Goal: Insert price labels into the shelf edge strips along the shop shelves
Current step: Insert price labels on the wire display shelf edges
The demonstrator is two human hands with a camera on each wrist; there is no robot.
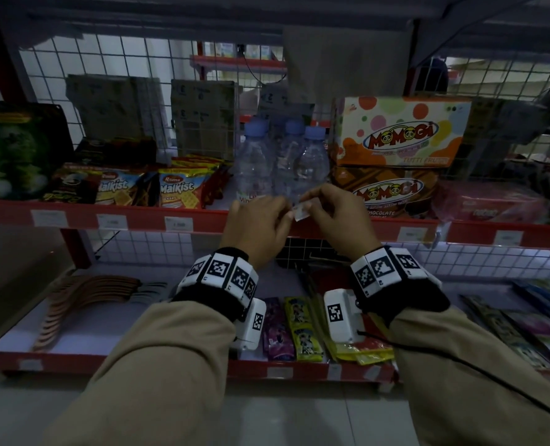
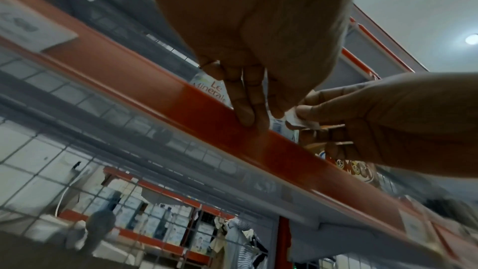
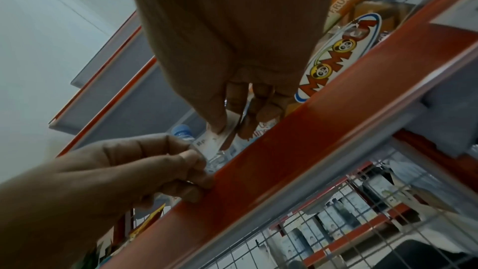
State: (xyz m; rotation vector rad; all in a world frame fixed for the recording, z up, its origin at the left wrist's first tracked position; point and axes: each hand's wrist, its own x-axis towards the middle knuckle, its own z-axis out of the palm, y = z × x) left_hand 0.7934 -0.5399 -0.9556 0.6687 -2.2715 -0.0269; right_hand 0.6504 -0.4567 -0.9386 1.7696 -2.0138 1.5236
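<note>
A small white price label is held between both hands just above the red shelf edge strip, in front of the water bottles. My left hand pinches its left end. In the right wrist view that hand also rests its lower fingers on the strip. My right hand pinches the right end between thumb and fingers, over the label printed "Rp". In the left wrist view the left fingers touch the strip beside the label.
Other labels sit in the strip to the left and one to the right. Water bottles, Momogi boxes and Malkist packs stand on the shelf. Sachets and wooden hangers lie below.
</note>
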